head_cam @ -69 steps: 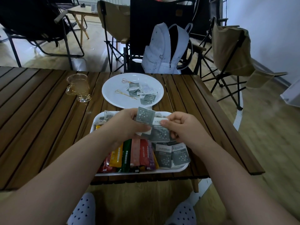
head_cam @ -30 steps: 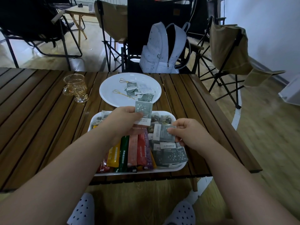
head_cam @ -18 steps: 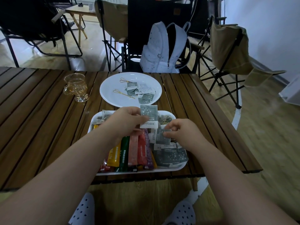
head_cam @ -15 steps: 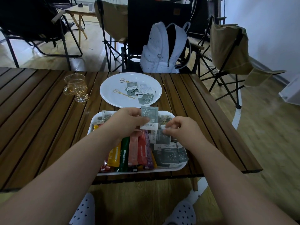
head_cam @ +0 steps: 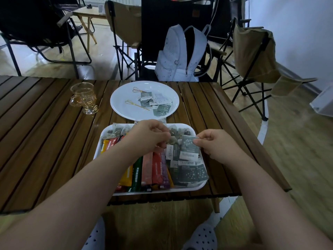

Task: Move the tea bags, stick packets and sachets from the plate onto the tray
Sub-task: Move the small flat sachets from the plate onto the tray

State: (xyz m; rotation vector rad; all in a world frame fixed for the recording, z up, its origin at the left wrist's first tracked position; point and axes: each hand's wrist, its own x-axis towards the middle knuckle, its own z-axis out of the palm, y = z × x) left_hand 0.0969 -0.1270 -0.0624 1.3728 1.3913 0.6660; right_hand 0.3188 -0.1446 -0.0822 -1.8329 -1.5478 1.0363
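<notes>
A white plate (head_cam: 119, 107) at the table's middle holds several grey-green sachets (head_cam: 161, 110) and thin gold ties (head_cam: 132, 104). Nearer me, a white tray (head_cam: 180, 189) carries mesh tea bags (head_cam: 117, 131) along its far side, coloured stick packets (head_cam: 150, 168) in a row, and grey-green sachets (head_cam: 187, 172) at the right. My right hand (head_cam: 214, 145) pinches the top corner of one grey-green sachet (head_cam: 188, 146) low over the tray's right side. My left hand (head_cam: 148, 137) hovers over the tray's far middle with its fingers curled, and I see nothing in it.
An amber glass cup (head_cam: 84, 98) stands left of the plate on the slatted wooden table (head_cam: 45, 141). Behind the table sit folding chairs (head_cam: 252, 51) and a white backpack (head_cam: 178, 56). The table's right edge lies close to the tray.
The sachet that my left hand held up has passed to my right hand, which has lowered it over the tray's right side. My left hand has let go and curled.
</notes>
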